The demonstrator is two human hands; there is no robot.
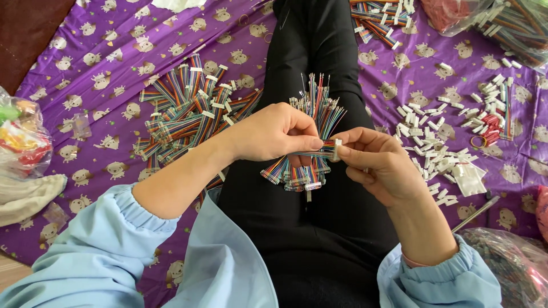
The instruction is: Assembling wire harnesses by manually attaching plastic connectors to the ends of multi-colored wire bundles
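**Ribbon-cable lot, worked on the lap**

Where the purple patterned sheet [114, 68] covers the floor, a heap of finished ribbon cables [188, 111] lies left and loose white connector housings [434, 148] scatter right. Across the black-trousered lap rests a bundle of multicoloured wires [311, 137]. Left hand [268, 134] is closed, pinching one ribbon cable [324, 150]; right hand [377, 162] is closed, fingertips pressing a white connector [337, 149] onto its end. Risk: a skewed push could bend the wire tips.

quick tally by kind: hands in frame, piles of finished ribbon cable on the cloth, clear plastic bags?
Hands: 2, left hand and right hand, both pinching one ribbon cable
Cable piles on the purple cloth: 2, left pile and top pile
Clear plastic bags: 3, at left, top right, bottom right
Total: 7
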